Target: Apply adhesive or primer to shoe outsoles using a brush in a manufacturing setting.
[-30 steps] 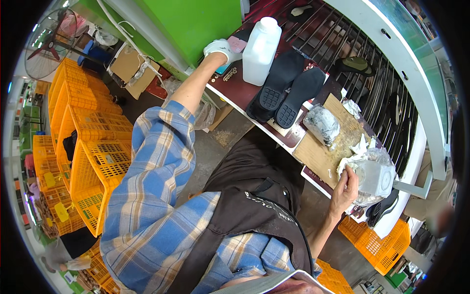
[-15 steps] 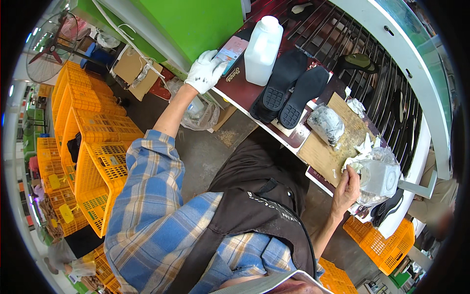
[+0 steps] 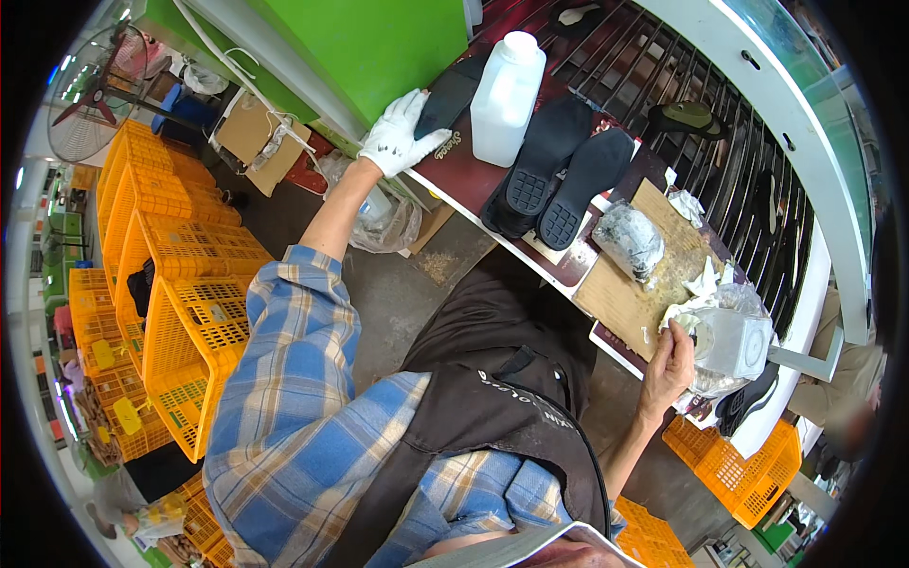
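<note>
We had dark phone (image 3: 450,100) at two o'clock from nearer left hand (image 3: 398,137), fingers spread, touching; long axis one-to-seven. Right hand (image 3: 670,364) curled; grasp we couldn't tell.

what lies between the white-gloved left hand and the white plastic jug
In the head view, a dark, flat phone is between the left hand and the jug.
</note>
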`<state>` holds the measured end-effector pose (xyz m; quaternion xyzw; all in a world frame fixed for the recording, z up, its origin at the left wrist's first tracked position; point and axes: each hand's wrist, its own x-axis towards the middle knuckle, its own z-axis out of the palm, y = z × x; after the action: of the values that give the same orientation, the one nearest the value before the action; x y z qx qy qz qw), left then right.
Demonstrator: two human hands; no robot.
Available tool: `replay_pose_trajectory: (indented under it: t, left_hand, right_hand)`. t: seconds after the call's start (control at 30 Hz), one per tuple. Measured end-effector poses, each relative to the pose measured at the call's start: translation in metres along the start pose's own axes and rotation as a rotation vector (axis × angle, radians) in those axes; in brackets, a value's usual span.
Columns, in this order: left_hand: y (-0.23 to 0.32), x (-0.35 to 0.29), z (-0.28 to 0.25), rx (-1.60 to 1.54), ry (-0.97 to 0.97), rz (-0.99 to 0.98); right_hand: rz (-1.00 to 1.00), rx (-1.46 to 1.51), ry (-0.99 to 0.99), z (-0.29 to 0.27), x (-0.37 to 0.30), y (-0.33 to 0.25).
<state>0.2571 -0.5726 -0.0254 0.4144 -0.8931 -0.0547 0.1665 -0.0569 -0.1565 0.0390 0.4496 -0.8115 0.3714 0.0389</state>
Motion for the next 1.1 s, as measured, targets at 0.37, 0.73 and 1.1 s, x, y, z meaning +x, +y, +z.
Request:
replay_pose_trajectory:
  t: [0.37, 0.73, 1.1]
  left_hand:
    - [0.0, -0.023, 0.002, 0.002, 0.044, -0.033]
    - [-0.005, -0.026, 0.011, 0.015, 0.173, 0.078]
    - [-0.001, -0.018, 0.005, 0.039, 0.139, 0.068]
  right_hand:
    - [0.017, 0.014, 0.008, 0.0, -0.001, 0.006]
    - [0.032, 0.006, 0.018, -0.004, -0.006, 0.01]
    - [0.093, 0.027, 0.013, -0.006, -0.008, 0.008]
